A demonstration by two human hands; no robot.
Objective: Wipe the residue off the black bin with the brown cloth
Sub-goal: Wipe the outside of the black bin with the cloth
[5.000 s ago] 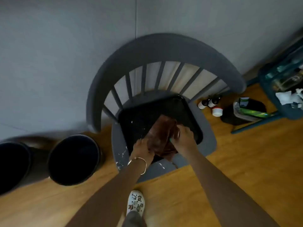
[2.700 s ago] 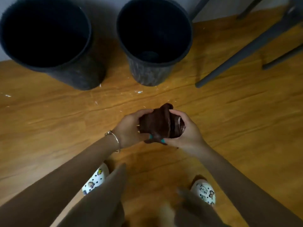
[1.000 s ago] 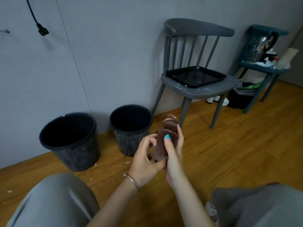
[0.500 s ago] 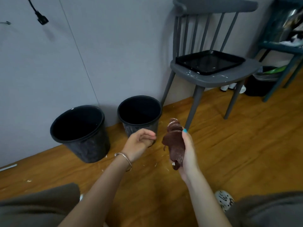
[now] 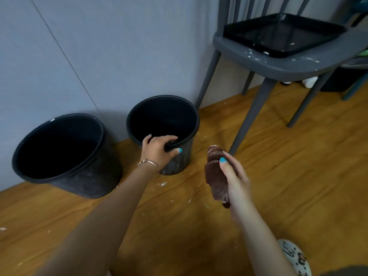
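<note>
Left fingers: curled over the near rim of the smaller bin [image 5: 163,124], thumb on the outside wall, fingers hooked inside. Half a second ago these fingers hung loosely curled in the air short of the rim, holding nothing.
Left hand [image 5: 158,149]: now grips the bin; wrist bent slightly down, bracelet [image 5: 147,162] at the wrist, forearm stretched forward from the lower left.
Right fingers: closed round the brown cloth [image 5: 216,176], thumb laid along its front face. The cloth is bunched lengthwise and stands nearly upright in the grasp.
Right hand [image 5: 235,178]: holds the cloth in the air, near the bin's right side but not touching it; forearm runs up from the lower right.
Meaning for the task: the bin appears steadied and ready; wiping has probably not begun, since the cloth is clear of the wall.
Bin: upright on the wood floor [image 5: 278,176] against the grey wall, just left of the chair [image 5: 278,64] leg. Pale smears show on its lower outside wall.
Second bin [image 5: 65,154]: larger, to the left, tilted, untouched.
Floor: white flecks scattered around both bins.
Likely next move: bring the cloth to the smeared wall while the left hand holds the rim.
</note>
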